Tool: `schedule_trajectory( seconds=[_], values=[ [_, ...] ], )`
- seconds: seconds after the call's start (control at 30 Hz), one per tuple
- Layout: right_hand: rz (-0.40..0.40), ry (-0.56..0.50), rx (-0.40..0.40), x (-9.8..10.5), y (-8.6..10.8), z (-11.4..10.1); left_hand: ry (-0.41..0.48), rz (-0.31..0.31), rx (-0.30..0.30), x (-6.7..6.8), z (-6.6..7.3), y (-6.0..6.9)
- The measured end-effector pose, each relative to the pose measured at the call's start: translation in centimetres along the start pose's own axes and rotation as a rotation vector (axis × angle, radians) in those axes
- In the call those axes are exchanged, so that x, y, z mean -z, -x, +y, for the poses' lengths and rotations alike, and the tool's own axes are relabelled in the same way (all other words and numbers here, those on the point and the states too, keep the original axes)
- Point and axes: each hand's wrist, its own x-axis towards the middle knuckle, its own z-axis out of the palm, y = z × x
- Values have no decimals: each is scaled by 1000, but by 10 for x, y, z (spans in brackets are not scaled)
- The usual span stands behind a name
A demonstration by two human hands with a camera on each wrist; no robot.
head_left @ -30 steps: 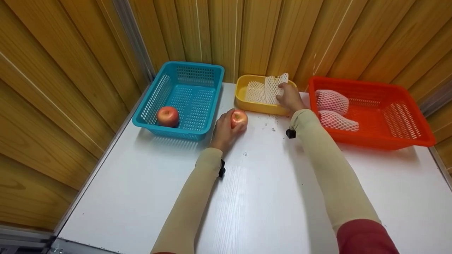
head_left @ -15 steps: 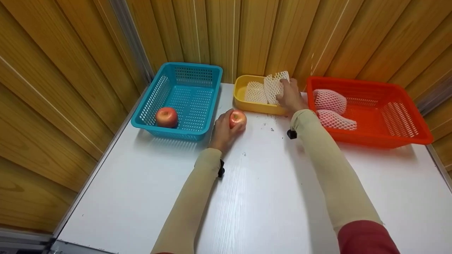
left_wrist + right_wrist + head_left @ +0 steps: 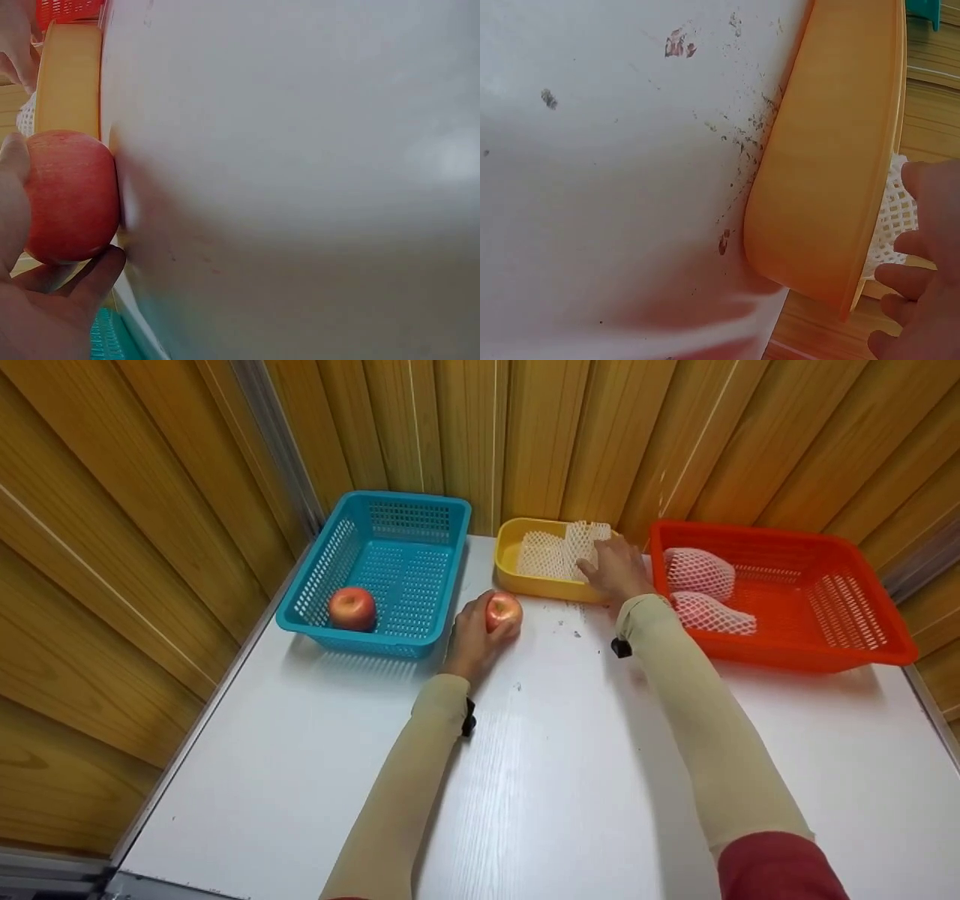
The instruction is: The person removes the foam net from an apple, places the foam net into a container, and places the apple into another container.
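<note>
My left hand [image 3: 474, 639] grips a red-yellow apple [image 3: 503, 613] resting on the white table, with thumb and fingers on its sides. The left wrist view shows the same apple [image 3: 73, 196] close up. Over the right end of a yellow tub [image 3: 551, 588] is my right hand [image 3: 621, 570], its thumb apart from the fingers. White foam fruit nets [image 3: 541, 555] lie in the tub. One foam net [image 3: 896, 214] sits close to the right fingertips in the right wrist view; part of it is hidden behind the tub wall and the hand.
A blue basket [image 3: 450, 577] on the left holds another apple [image 3: 352, 609]. On the right, a red basket [image 3: 817, 656] contains two pink-and-white netted items [image 3: 701, 574]. Wooden panels [image 3: 540, 442] rise behind the table.
The right hand's net stood raised half a second ago; now it sits lower in the tub, and the thumb has spread away from it. The left hand keeps its grip on the apple.
</note>
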Motion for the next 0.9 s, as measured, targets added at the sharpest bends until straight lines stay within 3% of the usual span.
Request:
schedule_trajectory(
  seconds=[0.1,0.27,0.47,0.7,0.9],
  values=[
    [-26,84,23,-3,-1,1,9,-4,2,0,1,1],
    [-21,120,38,-5,-2,3,5,-5,3,0,1,1],
    [-5,93,40,-5,0,5,-52,-2,-3,1,1,0],
    [24,31,43,-5,5,8,-72,-53,48,3,6,-3],
    [45,5,55,-8,7,8,-126,-85,42,6,10,-7]
  ],
)
